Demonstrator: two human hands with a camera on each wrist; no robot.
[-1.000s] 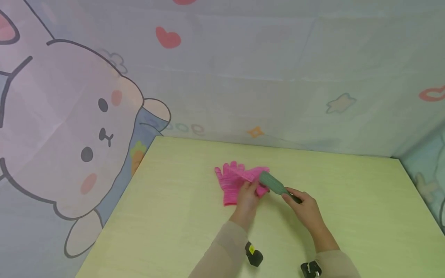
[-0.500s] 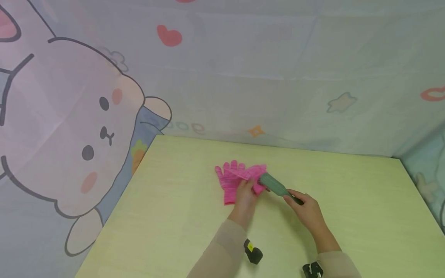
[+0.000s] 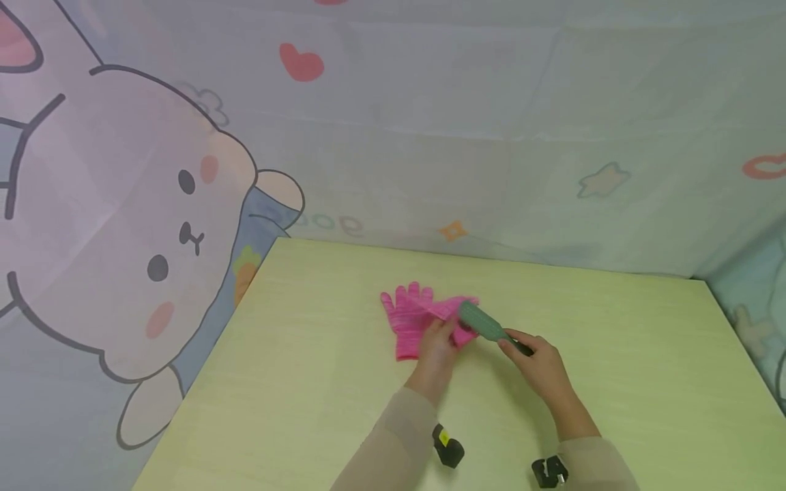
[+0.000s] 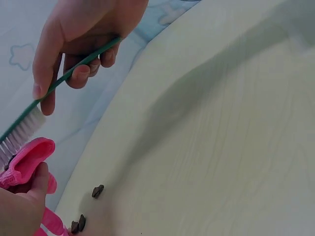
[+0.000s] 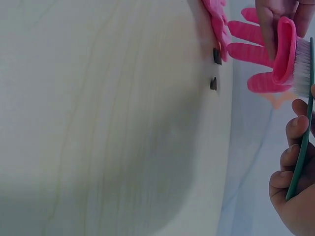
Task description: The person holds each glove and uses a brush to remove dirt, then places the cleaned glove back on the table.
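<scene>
In the head view my left hand (image 3: 436, 354) grips a pink knit glove (image 3: 464, 335) above the table. My right hand (image 3: 542, 368) holds a green brush (image 3: 482, 322) by its thin handle. White bristles (image 5: 302, 69) touch the held glove near its cuff in the right wrist view. A second pink glove (image 3: 406, 331) lies flat on the table, fingers pointing away, partly behind my left hand. Several small dark bits (image 4: 98, 191) sit on the tabletop below the held glove; what they are is unclear.
The pale yellow-green table (image 3: 295, 382) ends at the back against a printed cloth (image 3: 430, 136) with a cartoon rabbit (image 3: 153, 225). Black camera mounts (image 3: 448, 447) are worn on both wrists.
The brush head dips slightly right and down, then returns up and left along the held glove. The held glove's loose end swings left and back right. The glove on the table stays in place.
</scene>
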